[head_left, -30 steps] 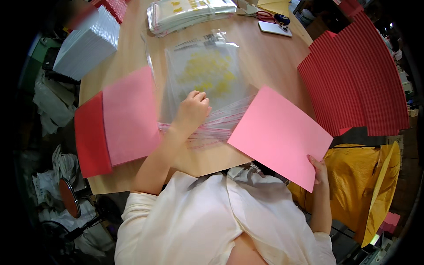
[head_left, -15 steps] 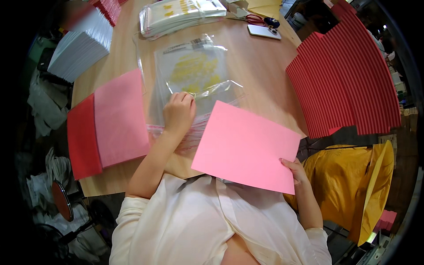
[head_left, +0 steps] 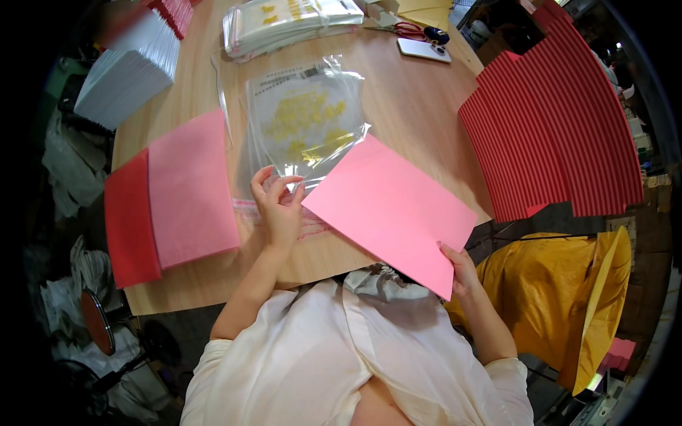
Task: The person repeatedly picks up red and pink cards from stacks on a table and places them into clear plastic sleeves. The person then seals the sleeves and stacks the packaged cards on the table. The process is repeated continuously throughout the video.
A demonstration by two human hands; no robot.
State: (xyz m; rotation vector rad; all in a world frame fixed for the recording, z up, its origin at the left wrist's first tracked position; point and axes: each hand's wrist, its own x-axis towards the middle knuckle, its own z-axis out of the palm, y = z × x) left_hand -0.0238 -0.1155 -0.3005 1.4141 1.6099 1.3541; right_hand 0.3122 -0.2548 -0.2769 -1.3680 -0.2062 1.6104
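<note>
Fingers (head_left: pixel 284 182) curled, left hand (head_left: pixel 279 211) at clear bag (head_left: pixel 305 117).

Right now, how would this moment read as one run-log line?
left hand: at clear bag, near edge | right hand: gripping flat pink piece | beyond: white phone, scissors

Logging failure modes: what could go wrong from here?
The pink sheet might snag the clear bag: their edges meet in this view. The left hand has only fingertips at the bag, so any hold could slip. The right hand holds the sheet near one end; it could swing.
</note>
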